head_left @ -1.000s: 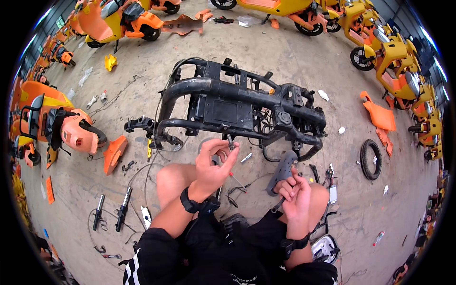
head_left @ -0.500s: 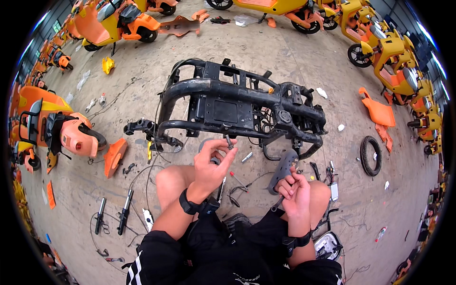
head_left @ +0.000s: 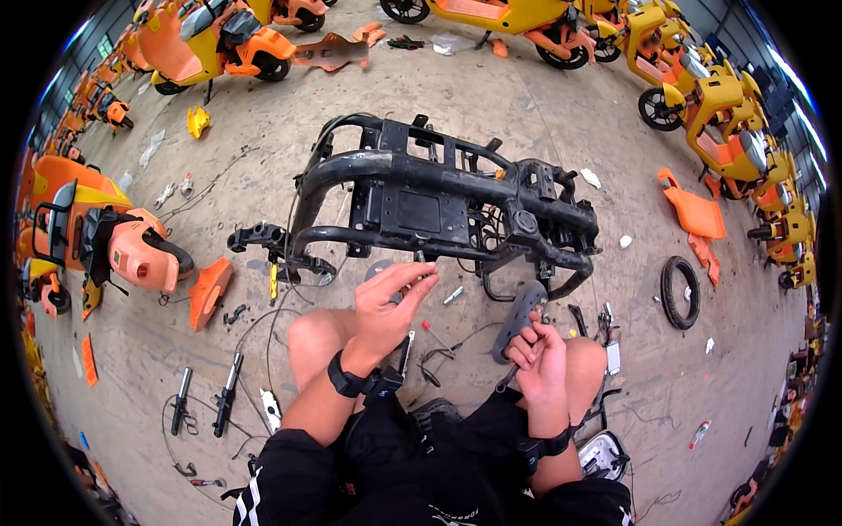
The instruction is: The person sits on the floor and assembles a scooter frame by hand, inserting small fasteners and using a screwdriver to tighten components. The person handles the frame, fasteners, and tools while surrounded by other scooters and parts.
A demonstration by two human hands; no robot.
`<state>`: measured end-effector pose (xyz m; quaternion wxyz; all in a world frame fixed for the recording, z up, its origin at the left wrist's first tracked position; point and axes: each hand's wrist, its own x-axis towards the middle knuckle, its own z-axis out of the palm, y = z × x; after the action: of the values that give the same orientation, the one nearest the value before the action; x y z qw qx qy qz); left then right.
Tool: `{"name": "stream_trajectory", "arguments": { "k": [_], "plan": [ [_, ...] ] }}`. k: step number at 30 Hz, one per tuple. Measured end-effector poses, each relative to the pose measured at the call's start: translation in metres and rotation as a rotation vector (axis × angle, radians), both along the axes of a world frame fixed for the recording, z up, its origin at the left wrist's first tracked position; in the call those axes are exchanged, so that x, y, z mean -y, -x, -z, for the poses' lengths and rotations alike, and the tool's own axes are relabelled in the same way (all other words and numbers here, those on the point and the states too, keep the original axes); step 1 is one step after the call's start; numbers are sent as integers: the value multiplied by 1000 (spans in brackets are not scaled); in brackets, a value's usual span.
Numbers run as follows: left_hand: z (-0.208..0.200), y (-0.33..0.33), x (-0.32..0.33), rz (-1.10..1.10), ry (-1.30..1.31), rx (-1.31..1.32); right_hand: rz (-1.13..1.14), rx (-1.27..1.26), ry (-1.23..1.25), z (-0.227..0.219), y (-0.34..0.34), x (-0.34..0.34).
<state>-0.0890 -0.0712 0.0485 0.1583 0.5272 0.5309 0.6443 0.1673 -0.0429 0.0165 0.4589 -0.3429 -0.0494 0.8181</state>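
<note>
A bare black scooter frame [head_left: 421, 206] lies on the concrete in front of me, with tubes, brackets and some wires. My left hand [head_left: 386, 302] is just under its near lower rail, thumb and fingers pinched on a small metal cylinder [head_left: 420, 257]. Most of that piece is hidden by my fingertips, and its upper end is close to the rail; contact cannot be told. Over my right knee, my right hand [head_left: 541, 359] is closed around a wrench [head_left: 506, 380], whose lower end sticks out below the fingers.
Two shock absorbers [head_left: 229, 394] lie at left, near loose cables. A screwdriver [head_left: 438, 338] lies between my legs. Farther right are a tyre [head_left: 680, 293] and an orange body panel [head_left: 693, 210]. Yellow and orange scooters [head_left: 132, 245] stand left, right and at the back.
My left hand has tilted, its fingers now more drawn together over the small metal cylinder, hiding more of it. My right hand has barely moved, still holding the wrench.
</note>
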Motion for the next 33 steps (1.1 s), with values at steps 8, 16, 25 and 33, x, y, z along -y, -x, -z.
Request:
{"name": "stream_trajectory", "arguments": {
  "k": [8,16,25,33],
  "plan": [
    [-4,1,-6,8,85,67,-12,18,-4,-1,1,1],
    [-2,2,-5,48,124,185,-10,8,-6,2,0,0],
    [-5,1,-3,154,199,536,0,-4,-2,-2,0,0],
    [0,-3,-2,100,156,484,9,6,4,-5,1,1]
  ]
}}
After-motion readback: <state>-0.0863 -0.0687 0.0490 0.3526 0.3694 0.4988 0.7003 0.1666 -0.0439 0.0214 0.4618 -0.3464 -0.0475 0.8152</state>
